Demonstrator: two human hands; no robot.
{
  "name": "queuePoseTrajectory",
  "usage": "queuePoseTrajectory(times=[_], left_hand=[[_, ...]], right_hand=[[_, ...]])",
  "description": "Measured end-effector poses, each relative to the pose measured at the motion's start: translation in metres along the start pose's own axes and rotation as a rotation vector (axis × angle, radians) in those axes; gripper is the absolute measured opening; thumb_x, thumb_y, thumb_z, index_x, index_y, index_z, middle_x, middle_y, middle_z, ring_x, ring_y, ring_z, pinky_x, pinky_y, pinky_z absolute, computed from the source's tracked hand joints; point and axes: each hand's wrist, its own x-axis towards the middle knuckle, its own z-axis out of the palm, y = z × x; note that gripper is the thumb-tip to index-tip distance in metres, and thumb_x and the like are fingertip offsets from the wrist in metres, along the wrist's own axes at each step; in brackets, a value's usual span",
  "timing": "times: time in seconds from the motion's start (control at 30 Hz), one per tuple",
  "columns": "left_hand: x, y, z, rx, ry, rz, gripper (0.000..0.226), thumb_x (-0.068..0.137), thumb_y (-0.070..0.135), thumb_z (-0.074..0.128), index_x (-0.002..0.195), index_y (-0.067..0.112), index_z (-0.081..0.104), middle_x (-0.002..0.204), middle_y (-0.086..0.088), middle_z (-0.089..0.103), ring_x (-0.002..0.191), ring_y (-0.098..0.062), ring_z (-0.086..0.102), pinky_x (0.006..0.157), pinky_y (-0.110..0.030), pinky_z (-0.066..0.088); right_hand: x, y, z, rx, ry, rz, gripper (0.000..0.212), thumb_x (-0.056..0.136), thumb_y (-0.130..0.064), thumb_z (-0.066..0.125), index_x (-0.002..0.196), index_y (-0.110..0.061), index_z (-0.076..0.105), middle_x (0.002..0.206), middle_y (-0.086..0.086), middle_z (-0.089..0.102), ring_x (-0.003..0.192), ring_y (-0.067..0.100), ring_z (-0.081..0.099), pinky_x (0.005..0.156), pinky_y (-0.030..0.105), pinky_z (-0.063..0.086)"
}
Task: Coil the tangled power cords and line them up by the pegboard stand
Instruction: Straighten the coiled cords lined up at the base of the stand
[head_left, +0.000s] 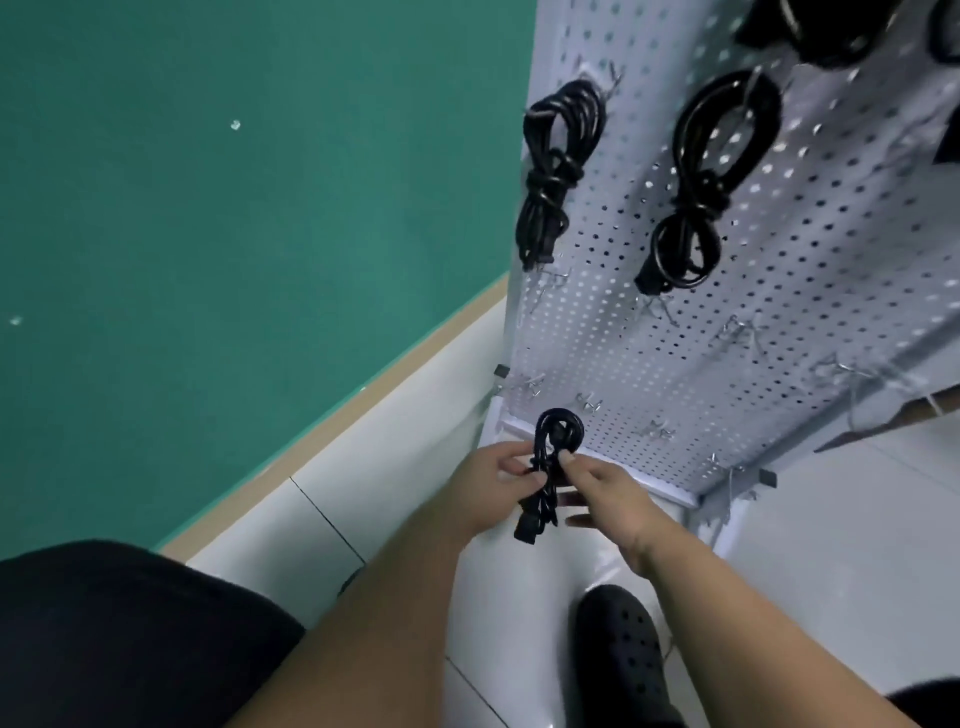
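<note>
At pegboard stand (727, 332) base | one coiled cord (558, 426) pinched by left hand (493, 478), right hand (608, 499) fingers | two whole hung coils (556, 171) (711, 182)

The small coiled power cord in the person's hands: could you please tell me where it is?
Head view, low centre: the coiled power cord is held between left hand and right hand, just before the bottom edge of the pegboard stand.

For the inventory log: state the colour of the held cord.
The cord is black; head view.

Green wall (208, 208) left, tan baseboard strip (332, 415) below, glossy white tile floor (857, 545).
</note>
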Motion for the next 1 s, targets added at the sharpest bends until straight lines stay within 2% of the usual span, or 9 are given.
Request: queuePoseTrajectory(times=[0.17, 0.3, 0.4, 0.5, 0.57, 0.67, 0.8, 0.93, 1.0], left_hand=[[-0.015, 0.036, 0.009, 0.005, -0.019, 0.111, 0.037, 0.081, 0.037, 0.082, 0.117, 0.038, 0.073, 0.100, 0.001, 0.075, 0.092, -0.016, 0.077, 0.091, -0.045, 0.062], [-0.029, 0.057, 0.021, -0.045, -0.009, 0.191, 0.039, 0.077, 0.035, 0.084, 0.113, 0.034, 0.069, 0.099, 0.000, 0.074, 0.087, -0.018, 0.076, 0.091, -0.048, 0.062], [-0.038, 0.074, 0.031, -0.072, -0.012, 0.252, 0.036, 0.080, 0.028, 0.084, 0.111, 0.031, 0.067, 0.097, -0.001, 0.070, 0.086, -0.021, 0.075, 0.084, -0.039, 0.060], [-0.047, 0.095, 0.037, -0.069, -0.013, 0.303, 0.034, 0.087, 0.015, 0.084, 0.115, 0.023, 0.066, 0.094, 0.000, 0.068, 0.083, -0.019, 0.074, 0.077, -0.028, 0.055], [-0.054, 0.113, 0.035, -0.076, -0.025, 0.327, 0.034, 0.086, 0.016, 0.084, 0.114, 0.021, 0.066, 0.095, -0.004, 0.071, 0.085, -0.025, 0.075, 0.082, -0.038, 0.060], [-0.064, 0.140, 0.025, -0.019, -0.092, 0.366, 0.032, 0.082, 0.018, 0.083, 0.110, 0.021, 0.067, 0.088, -0.005, 0.069, 0.078, -0.023, 0.069, 0.080, -0.037, 0.055], [-0.076, 0.168, 0.015, 0.052, -0.200, 0.395, 0.032, 0.087, 0.014, 0.084, 0.114, 0.013, 0.066, 0.081, -0.002, 0.062, 0.076, -0.017, 0.057, 0.078, -0.032, 0.046], [-0.088, 0.181, 0.014, 0.038, -0.213, 0.429, 0.029, 0.088, 0.019, 0.084, 0.113, 0.021, 0.069, 0.082, 0.000, 0.065, 0.078, -0.015, 0.062, 0.084, -0.038, 0.051], [-0.092, 0.184, 0.015, -0.010, -0.194, 0.447, 0.030, 0.086, 0.023, 0.084, 0.112, 0.023, 0.070, 0.081, 0.001, 0.066, 0.082, -0.017, 0.065, 0.093, -0.049, 0.055]], right_hand=[[-0.034, -0.024, -0.013, -0.021, 0.130, -0.087, 0.035, 0.099, -0.047, 0.069, 0.095, -0.014, 0.078, 0.097, 0.000, 0.081, 0.103, 0.020, 0.075, 0.093, 0.043, 0.059], [-0.053, -0.040, -0.020, -0.047, 0.264, -0.178, 0.033, 0.091, -0.047, 0.079, 0.073, -0.021, 0.073, 0.072, -0.003, 0.072, 0.071, 0.014, 0.065, 0.079, 0.043, 0.055], [-0.069, -0.051, -0.022, -0.100, 0.367, -0.235, 0.032, 0.092, -0.041, 0.077, 0.071, -0.018, 0.071, 0.058, -0.010, 0.062, 0.058, 0.010, 0.053, 0.066, 0.033, 0.044], [-0.086, -0.063, -0.025, -0.099, 0.459, -0.264, 0.026, 0.093, -0.040, 0.077, 0.080, -0.018, 0.073, 0.066, -0.004, 0.071, 0.064, 0.016, 0.063, 0.063, 0.030, 0.048], [-0.098, -0.073, -0.027, -0.017, 0.493, -0.294, 0.017, 0.091, -0.036, 0.080, 0.102, -0.025, 0.074, 0.080, -0.002, 0.076, 0.070, 0.011, 0.071, 0.059, 0.020, 0.050], [-0.112, -0.088, -0.037, 0.125, 0.461, -0.427, 0.052, 0.090, -0.021, 0.081, 0.132, -0.045, 0.062, 0.111, -0.010, 0.074, 0.094, 0.004, 0.071, 0.070, 0.019, 0.057], [-0.130, -0.107, -0.051, 0.189, 0.242, -0.466, 0.045, 0.096, -0.012, 0.072, 0.128, -0.043, 0.070, 0.111, 0.021, 0.076, 0.095, 0.020, 0.072, 0.099, 0.057, 0.057], [-0.147, -0.123, -0.059, 0.133, 0.239, -0.448, 0.023, 0.096, -0.015, 0.074, 0.115, -0.027, 0.078, 0.098, 0.005, 0.081, 0.079, 0.013, 0.074, 0.084, 0.031, 0.057], [-0.146, -0.123, -0.066, 0.022, 0.327, -0.510, 0.013, 0.095, -0.025, 0.078, 0.107, -0.028, 0.081, 0.113, -0.005, 0.078, 0.095, 0.014, 0.075, 0.086, 0.027, 0.055]])
